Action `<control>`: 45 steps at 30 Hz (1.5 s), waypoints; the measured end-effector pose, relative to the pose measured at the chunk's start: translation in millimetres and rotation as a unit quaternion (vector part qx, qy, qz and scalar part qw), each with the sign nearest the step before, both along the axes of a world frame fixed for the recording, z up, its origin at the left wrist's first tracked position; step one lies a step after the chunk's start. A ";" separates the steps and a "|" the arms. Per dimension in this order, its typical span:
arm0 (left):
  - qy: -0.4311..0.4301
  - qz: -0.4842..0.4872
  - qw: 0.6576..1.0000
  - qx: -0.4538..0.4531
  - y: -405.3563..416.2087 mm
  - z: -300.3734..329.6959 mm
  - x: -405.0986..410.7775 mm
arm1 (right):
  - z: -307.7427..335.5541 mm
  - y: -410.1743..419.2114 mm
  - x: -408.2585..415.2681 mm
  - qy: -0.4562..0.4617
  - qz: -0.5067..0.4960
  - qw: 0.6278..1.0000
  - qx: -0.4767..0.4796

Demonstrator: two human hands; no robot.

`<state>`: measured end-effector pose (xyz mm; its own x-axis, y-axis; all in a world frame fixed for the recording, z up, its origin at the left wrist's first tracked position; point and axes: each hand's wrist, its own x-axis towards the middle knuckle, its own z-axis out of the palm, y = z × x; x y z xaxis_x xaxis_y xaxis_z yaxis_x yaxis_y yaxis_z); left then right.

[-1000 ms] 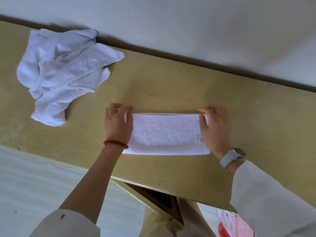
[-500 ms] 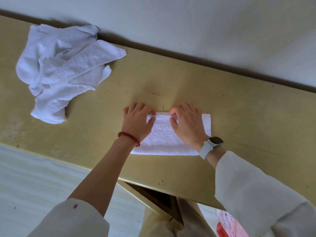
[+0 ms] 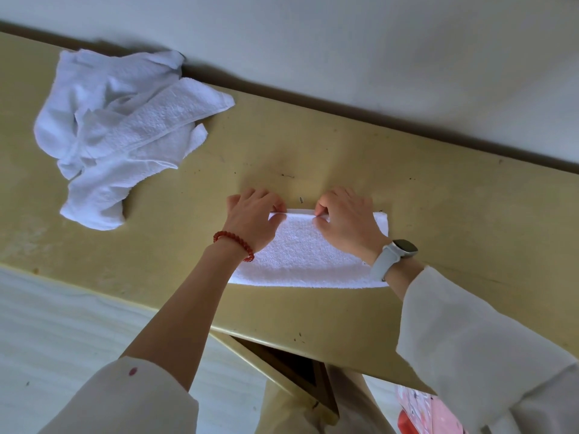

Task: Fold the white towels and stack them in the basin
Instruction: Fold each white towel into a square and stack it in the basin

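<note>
A folded white towel (image 3: 304, 258) lies as a long strip on the yellow table (image 3: 438, 214), near its front edge. My left hand (image 3: 253, 217) pinches the towel's far edge near the left end. My right hand (image 3: 347, 220) pinches the same far edge close beside it, near the middle. Both hands cover part of the towel's top. A heap of crumpled white towels (image 3: 122, 133) lies at the table's far left, against the wall. No basin is in view.
A pale wall (image 3: 344, 57) runs along the table's far edge. White floor (image 3: 62, 339) shows below the front edge at left. A pink and red object (image 3: 429, 415) sits low at the bottom right, under the table.
Both hands have moved in from the towel's two ends toward its middle. They now pinch the far edge close together. The towel itself has stayed in place.
</note>
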<state>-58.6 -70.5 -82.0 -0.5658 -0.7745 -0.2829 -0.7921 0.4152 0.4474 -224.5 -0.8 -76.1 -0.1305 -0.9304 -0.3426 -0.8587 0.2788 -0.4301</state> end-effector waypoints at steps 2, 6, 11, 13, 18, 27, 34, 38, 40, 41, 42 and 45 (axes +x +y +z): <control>0.007 0.003 1.000 -0.001 -0.4 0.4 0.2 | -0.2 0.8 -0.4 0.000 0.001 1.000 -0.008; 0.009 0.013 1.000 -0.012 1.1 1.0 -0.9 | 0.3 -1.0 -0.3 -0.003 -0.007 1.000 -0.013; 0.006 0.024 0.999 -0.036 4.3 2.4 -3.3 | 1.7 -3.1 1.3 0.016 -0.007 1.000 -0.015; 0.007 0.027 0.998 -0.052 6.1 2.0 -3.9 | 1.9 -3.3 2.1 0.028 -0.002 0.999 -0.018; 0.007 0.032 0.995 -0.091 12.4 0.3 -5.3 | 3.0 -3.3 4.8 0.071 0.013 0.997 -0.034; 0.023 0.020 0.994 -0.104 14.4 -2.4 -6.9 | -3.0 0.6 8.6 0.114 0.013 0.992 -0.053; -0.039 0.073 0.992 -0.090 12.8 0.4 -21.3 | -3.2 11.1 15.3 0.114 -0.027 0.980 -0.164; -0.010 0.103 0.986 -0.134 22.9 8.5 -16.9 | -6.5 38.6 26.0 0.137 -0.003 0.966 -0.219; 0.034 0.102 0.978 -0.181 34.3 12.2 -9.9 | -11.6 52.2 32.9 0.137 0.033 0.972 -0.187; 0.049 0.084 0.976 -0.197 42.3 12.2 -6.3 | -13.5 56.8 35.9 0.137 0.047 0.976 -0.165; 0.057 0.056 0.977 -0.199 51.1 10.5 -2.9 | -15.6 59.3 38.6 0.138 0.054 0.978 -0.145; 0.034 -0.018 0.989 -0.145 74.2 -0.3 3.5 | -21.3 59.3 41.4 0.141 0.065 0.982 -0.106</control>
